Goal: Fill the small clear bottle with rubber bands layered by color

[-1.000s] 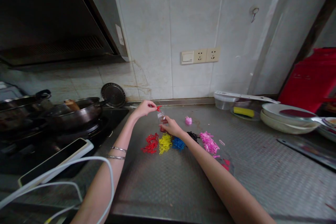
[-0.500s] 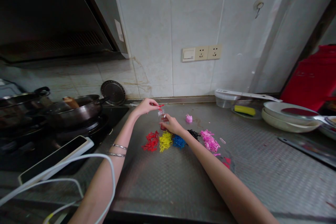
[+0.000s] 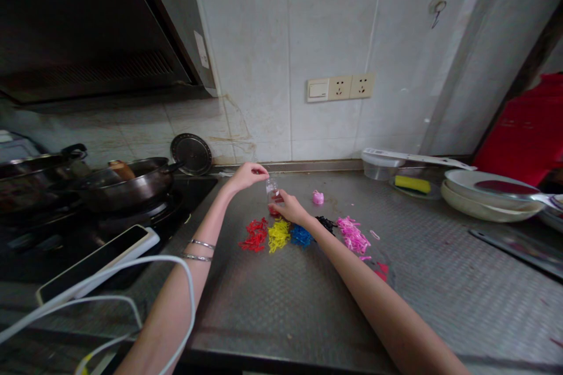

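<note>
My right hand [image 3: 290, 210] is wrapped round a small clear jar [image 3: 271, 189] that stands on the counter with red pieces low inside it. Just above the jar's mouth, my left hand [image 3: 250, 177] has its fingertips pressed together, and nothing shows between them. In front of the jar lie piles of small rubber-band-like pieces: a red pile [image 3: 254, 235], a yellow pile [image 3: 278, 235], a blue pile [image 3: 301, 237], a black pile [image 3: 326, 224] and a pink pile [image 3: 353, 235]. My right forearm partly hides the blue and black piles. A pink cap [image 3: 317, 197] rests behind them.
At left, a pan [image 3: 127, 184] sits on the black stove, with a phone-like device [image 3: 99, 263] and white cables [image 3: 187, 281] nearer. To the right are a clear tub [image 3: 377, 167], a yellow sponge [image 3: 412, 184], stacked bowls [image 3: 484, 205] and a dark flat blade-like tool [image 3: 519, 252].
The red piece that stuck out from my left fingertips over the jar is no longer visible there. My right hand keeps its hold on the jar. The view has shifted slightly.
</note>
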`<state>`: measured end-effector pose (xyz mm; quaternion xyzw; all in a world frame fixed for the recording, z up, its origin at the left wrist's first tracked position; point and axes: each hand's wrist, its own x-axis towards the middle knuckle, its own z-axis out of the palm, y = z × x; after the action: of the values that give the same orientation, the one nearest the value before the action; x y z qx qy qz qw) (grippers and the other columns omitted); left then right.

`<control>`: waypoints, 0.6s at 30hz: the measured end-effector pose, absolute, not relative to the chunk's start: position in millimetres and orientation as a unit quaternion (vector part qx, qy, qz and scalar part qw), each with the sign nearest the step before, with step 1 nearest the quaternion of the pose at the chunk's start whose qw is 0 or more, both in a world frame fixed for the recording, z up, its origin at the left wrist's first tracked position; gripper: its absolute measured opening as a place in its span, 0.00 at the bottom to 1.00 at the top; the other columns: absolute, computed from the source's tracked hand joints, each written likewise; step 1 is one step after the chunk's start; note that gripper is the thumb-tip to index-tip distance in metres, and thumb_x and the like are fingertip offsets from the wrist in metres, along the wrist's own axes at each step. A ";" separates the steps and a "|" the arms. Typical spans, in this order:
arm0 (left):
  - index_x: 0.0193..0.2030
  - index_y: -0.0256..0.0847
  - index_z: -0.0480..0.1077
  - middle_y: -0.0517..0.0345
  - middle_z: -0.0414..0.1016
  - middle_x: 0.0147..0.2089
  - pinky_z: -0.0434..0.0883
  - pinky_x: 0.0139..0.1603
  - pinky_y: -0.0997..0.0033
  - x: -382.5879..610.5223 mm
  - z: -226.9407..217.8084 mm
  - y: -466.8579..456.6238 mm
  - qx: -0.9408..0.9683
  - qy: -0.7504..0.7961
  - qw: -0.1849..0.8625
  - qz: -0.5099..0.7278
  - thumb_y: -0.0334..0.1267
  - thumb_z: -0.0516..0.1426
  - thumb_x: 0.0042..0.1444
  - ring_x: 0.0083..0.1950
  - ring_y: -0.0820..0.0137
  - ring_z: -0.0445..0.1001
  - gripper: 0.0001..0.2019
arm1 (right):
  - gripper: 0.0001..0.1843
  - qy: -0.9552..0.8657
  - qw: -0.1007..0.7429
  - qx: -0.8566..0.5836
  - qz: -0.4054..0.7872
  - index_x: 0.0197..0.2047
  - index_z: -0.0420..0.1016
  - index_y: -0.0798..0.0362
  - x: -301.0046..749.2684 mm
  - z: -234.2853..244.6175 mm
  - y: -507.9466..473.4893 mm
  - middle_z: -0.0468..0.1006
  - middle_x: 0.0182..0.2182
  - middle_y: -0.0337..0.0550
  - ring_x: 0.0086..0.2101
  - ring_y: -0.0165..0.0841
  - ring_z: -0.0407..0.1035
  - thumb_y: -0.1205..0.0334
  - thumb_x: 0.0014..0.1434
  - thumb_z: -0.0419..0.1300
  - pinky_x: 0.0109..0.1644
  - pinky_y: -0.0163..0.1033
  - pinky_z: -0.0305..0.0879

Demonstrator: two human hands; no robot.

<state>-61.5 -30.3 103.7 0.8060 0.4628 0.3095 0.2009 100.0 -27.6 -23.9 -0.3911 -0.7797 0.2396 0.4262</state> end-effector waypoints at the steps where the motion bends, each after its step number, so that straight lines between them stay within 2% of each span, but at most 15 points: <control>1: 0.33 0.31 0.73 0.54 0.73 0.29 0.58 0.22 0.81 -61.5 104.7 -31.5 0.803 0.465 0.198 0.316 0.41 0.56 0.45 0.24 0.78 0.62 0.14 | 0.17 -0.780 0.426 -0.392 0.239 0.42 0.64 0.53 100.1 -24.1 -27.2 0.74 0.38 0.45 0.37 0.32 0.69 0.58 0.49 0.58 0.42 0.38 0.64; 8: 0.35 0.32 0.72 0.54 0.72 0.30 0.57 0.19 0.82 -79.4 94.2 -36.6 0.796 0.479 0.199 0.312 0.44 0.55 0.46 0.24 0.77 0.63 0.16 | 0.17 -0.785 0.423 -0.386 0.237 0.43 0.64 0.53 100.7 -24.6 -25.4 0.74 0.38 0.45 0.37 0.33 0.69 0.57 0.49 0.58 0.41 0.38 0.64; 13: 0.33 0.34 0.73 0.58 0.69 0.24 0.56 0.16 0.82 -100.3 61.3 -39.6 0.806 0.514 0.241 0.167 0.46 0.55 0.44 0.21 0.77 0.61 0.16 | 0.18 -0.784 0.419 -0.390 0.240 0.42 0.64 0.53 100.5 -25.1 -24.2 0.74 0.38 0.46 0.37 0.33 0.69 0.56 0.49 0.59 0.41 0.38 0.64; 18: 0.36 0.36 0.72 0.56 0.71 0.28 0.58 0.17 0.82 -100.9 35.6 -46.2 0.813 0.505 0.281 0.072 0.46 0.56 0.44 0.24 0.75 0.65 0.17 | 0.18 -0.786 0.419 -0.385 0.240 0.43 0.64 0.54 100.9 -27.3 -22.2 0.74 0.39 0.46 0.38 0.33 0.69 0.56 0.49 0.58 0.41 0.37 0.63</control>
<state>-100.9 -46.2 35.6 0.8127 0.5052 0.0720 0.2812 100.9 -22.2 -27.3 -0.3848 -0.7863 0.2404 0.4193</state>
